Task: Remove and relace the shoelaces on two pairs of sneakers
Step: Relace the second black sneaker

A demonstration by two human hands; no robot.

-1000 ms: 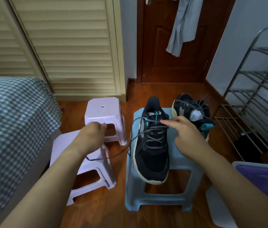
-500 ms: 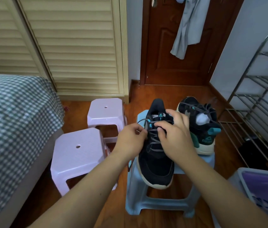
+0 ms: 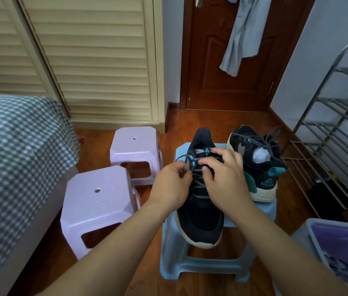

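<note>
Left hand [image 3: 172,184]: fingers curled, pinching grey lace [image 3: 187,160] at shoe's 9 o'clock side. Right hand [image 3: 222,178]: fingers curled over upper eyelets, pressing tongue; whether it grips lace, cannot tell. Black sneaker [image 3: 200,214] on blue stool [image 3: 260,212], toe at 6 o'clock. Second sneaker [image 3: 260,167] at 3 o'clock, touching.

Step, judged: working lace at top eyelets. Next move: feed lace tip cleanly through eyelet, keep shoe steady.

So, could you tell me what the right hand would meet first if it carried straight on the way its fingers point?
The right hand points up-left over the near sneaker. It would likely meet the tongue and lace first, then the left hand; depth is unclear.
</note>
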